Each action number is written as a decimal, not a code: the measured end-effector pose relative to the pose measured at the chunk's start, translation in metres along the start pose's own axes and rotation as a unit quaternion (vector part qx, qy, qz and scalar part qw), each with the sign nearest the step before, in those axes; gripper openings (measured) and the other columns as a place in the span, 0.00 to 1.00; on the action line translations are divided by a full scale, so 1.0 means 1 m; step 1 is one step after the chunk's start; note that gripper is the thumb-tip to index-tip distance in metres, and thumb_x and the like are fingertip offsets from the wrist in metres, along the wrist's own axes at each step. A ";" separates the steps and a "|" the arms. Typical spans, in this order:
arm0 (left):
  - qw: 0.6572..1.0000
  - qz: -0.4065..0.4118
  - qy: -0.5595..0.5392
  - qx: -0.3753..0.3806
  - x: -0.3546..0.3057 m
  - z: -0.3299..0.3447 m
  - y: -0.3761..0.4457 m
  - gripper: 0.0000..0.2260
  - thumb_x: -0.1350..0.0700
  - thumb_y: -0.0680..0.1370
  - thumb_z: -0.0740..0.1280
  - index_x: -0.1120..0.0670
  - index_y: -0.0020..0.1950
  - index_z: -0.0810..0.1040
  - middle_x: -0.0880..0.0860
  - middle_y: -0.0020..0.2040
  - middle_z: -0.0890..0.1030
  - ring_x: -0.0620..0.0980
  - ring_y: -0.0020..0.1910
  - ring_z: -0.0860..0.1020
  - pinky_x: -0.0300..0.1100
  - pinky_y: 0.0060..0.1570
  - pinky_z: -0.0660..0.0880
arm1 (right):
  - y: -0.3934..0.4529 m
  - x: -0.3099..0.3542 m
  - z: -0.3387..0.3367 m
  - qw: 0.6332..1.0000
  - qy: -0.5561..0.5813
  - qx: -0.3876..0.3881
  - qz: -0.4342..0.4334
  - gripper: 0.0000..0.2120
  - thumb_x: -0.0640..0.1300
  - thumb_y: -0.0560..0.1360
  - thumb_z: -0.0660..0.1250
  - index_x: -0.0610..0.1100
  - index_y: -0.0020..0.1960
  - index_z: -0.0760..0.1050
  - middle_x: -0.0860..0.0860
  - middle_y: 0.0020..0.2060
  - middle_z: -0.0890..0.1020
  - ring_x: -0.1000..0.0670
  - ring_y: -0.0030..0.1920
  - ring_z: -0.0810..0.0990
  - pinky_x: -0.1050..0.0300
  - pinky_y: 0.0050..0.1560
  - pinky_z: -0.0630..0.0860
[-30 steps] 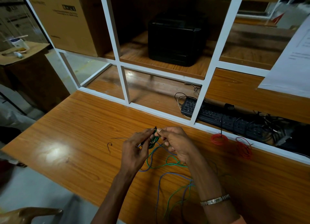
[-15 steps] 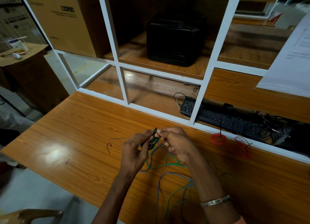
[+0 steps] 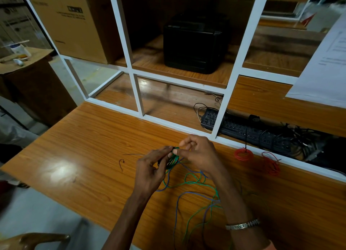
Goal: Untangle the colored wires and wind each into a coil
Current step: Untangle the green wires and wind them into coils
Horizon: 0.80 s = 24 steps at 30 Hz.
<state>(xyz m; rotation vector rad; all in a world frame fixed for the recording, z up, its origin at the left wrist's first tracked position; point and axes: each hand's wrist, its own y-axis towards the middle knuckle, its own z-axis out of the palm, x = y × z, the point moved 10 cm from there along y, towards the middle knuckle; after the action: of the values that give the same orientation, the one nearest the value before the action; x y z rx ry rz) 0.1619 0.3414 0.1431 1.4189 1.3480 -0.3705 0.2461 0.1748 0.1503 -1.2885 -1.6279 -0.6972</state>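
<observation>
My left hand (image 3: 149, 171) holds a small green wire coil (image 3: 173, 159) just above the wooden table (image 3: 89, 148). My right hand (image 3: 198, 154) pinches the top of the same coil with thumb and forefinger, the other fingers raised. The loose green wire (image 3: 191, 183) trails from the coil toward me, crossed with a blue-purple wire (image 3: 179, 197) in slack loops on the table. Two wound red coils (image 3: 243, 154) lie at the right by the white frame. A short dark wire scrap (image 3: 121, 163) lies left of my hands.
A white window frame (image 3: 222, 111) borders the table's far edge. Behind it are a black keyboard (image 3: 237, 128), tangled dark cables (image 3: 299, 135), a black box (image 3: 194, 43) and a cardboard carton (image 3: 71, 23). A paper sheet (image 3: 325, 66) hangs at right.
My right hand has shifted slightly up and right on the green coil, with its fingers lifted. The left hand stays in place holding the coil.
</observation>
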 end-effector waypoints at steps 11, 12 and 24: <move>0.990 -0.057 -0.084 0.094 0.001 0.010 0.001 0.12 0.63 0.80 0.73 0.48 0.59 0.87 0.41 0.57 0.87 0.45 0.60 0.84 0.50 0.59 0.82 | -0.003 0.017 -0.015 0.993 0.082 -0.012 -0.090 0.05 0.42 0.69 0.81 0.49 0.42 0.87 0.52 0.42 0.88 0.47 0.47 0.84 0.49 0.50 0.82; 0.987 -0.067 -0.085 0.118 0.003 0.016 -0.002 0.13 0.63 0.80 0.74 0.46 0.58 0.87 0.40 0.57 0.87 0.44 0.61 0.84 0.49 0.61 0.82 | -0.003 0.017 -0.020 0.991 0.107 -0.022 -0.082 0.05 0.42 0.69 0.81 0.49 0.42 0.87 0.52 0.41 0.88 0.47 0.47 0.85 0.52 0.49 0.81; 0.962 -0.152 -0.199 0.110 0.005 0.018 0.003 0.09 0.62 0.80 0.73 0.56 0.59 0.87 0.51 0.59 0.87 0.51 0.62 0.84 0.44 0.56 0.82 | 0.004 0.008 -0.049 0.965 0.189 -0.164 -0.078 0.04 0.37 0.74 0.77 0.42 0.46 0.82 0.47 0.42 0.87 0.45 0.44 0.86 0.49 0.50 0.82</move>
<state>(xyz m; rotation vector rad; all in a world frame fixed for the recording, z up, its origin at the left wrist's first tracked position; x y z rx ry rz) 0.1740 0.3295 0.1344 1.2267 1.2140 -0.9832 0.2647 0.1370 0.1776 -1.1708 -1.3430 -1.2708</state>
